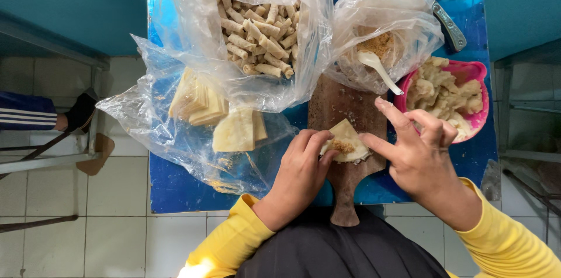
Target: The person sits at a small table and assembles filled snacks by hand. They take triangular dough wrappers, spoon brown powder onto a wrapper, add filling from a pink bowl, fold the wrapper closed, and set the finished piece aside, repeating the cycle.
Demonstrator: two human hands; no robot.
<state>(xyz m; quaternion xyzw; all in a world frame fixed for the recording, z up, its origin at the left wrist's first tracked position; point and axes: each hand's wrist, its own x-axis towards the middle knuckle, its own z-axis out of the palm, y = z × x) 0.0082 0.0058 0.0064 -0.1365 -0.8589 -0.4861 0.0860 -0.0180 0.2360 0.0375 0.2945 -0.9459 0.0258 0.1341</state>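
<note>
On the blue surface (pixel 175 187) a wooden board (pixel 345 138) is carrying a filled wrapper (pixel 346 143); left hand (pixel 301 173) fingers are gripping its edge, right hand (pixel 418 149) fingers are spreading open, index touching it.

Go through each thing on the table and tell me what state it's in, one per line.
Wrapper: on the wooden board, partly folded, filling on it.
Left hand: fingers folding the wrapper's edge.
Right hand: index fingertip on the wrapper.
Bag of rolls: open, full.
Filling bag: open, white spoon inside.
Pink bowl: full.
</note>
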